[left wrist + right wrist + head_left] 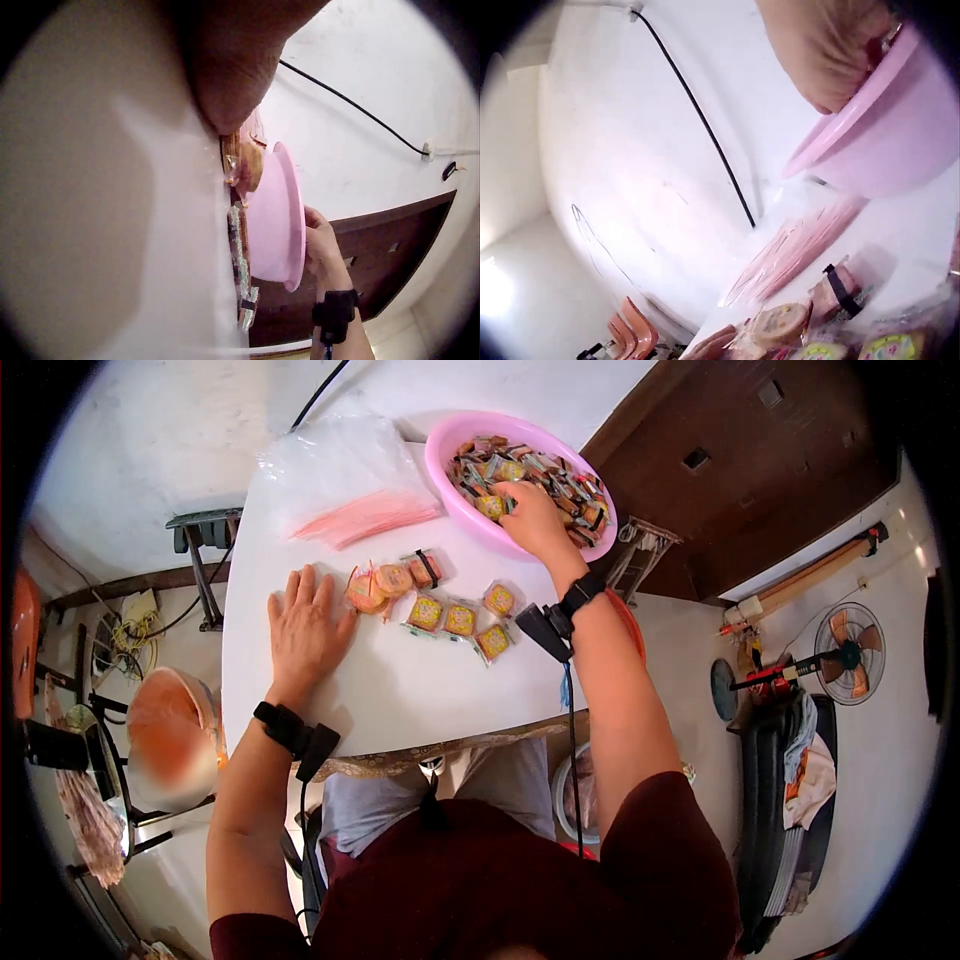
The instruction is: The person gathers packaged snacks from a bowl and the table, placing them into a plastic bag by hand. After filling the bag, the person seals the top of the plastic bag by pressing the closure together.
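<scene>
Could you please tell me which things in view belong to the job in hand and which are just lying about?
Apparently part of the job:
- pink basin
- wrapped packets inside it
- loose packets on the table
- clear plastic with pink edge, probably

Seemingly just lying about:
- fan
- cloths
- yellow cord

A smudged white wall (190, 445) rises behind the far edge of the white tabletop (410, 695); an orange-bladed round fan (850, 654) stands past its right edge
</scene>
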Available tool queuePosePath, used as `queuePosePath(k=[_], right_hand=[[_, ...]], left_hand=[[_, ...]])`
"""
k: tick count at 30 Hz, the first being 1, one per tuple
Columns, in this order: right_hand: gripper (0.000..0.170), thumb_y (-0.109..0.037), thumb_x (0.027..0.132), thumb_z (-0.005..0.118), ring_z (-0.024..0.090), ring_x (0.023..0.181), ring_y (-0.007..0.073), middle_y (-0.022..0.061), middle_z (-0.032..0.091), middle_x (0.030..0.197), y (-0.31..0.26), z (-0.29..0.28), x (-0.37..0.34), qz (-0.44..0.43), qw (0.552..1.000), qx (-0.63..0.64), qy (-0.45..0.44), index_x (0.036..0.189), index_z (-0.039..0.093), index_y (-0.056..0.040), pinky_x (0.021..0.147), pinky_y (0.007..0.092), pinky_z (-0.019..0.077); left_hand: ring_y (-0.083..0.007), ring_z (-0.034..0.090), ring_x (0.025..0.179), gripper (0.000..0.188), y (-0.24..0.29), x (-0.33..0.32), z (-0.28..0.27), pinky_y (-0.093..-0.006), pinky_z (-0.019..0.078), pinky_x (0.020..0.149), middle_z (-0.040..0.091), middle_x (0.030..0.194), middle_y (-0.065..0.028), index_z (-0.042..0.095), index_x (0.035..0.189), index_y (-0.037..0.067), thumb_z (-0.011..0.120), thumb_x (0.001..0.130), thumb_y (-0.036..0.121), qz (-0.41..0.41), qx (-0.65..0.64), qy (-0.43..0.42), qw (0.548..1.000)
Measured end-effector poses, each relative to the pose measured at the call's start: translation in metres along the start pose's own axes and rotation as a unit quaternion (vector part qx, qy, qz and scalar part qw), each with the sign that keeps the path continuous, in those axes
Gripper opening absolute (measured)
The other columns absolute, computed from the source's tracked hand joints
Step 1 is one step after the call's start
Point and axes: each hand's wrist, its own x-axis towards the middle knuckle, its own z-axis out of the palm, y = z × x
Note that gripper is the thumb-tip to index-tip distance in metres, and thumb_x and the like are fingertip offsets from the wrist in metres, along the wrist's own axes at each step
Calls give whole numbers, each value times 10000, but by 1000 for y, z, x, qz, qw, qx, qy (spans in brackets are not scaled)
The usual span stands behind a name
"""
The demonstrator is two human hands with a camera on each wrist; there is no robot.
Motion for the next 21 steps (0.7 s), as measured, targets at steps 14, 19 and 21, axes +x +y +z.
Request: queuePosePath(k=[14,19,21], right_hand=[[333,-173,771,708,633,956,342,151,655,1036,-58,-26,-45,-9,981,57,185,1077,629,-70,812,442,508],[389,-133,746,740,627,852,310,124,637,946,-76,7,-115,-67,997,40,17,1112,626,-69,735,405,506],[345,-131,756,735,626,854,315,130,632,954,-70,25,-123,-43,998,38,-13,1076,629,-59,740,406,507]], left_hand=[[-344,327,1409,575,1,0,-2,-562,236,1126,395,1497,-191,524,1355,73,608,876,379,-6,-5,-8,1000],[-340,333,1408,576,4,-1,-2,-553,229,1130,400,1496,-187,536,1350,68,595,875,388,-13,-5,-7,1000],[-334,331,1411,571,6,0,-2,-552,228,1132,400,1498,-179,537,1350,70,591,878,387,-13,1,-13,1000]])
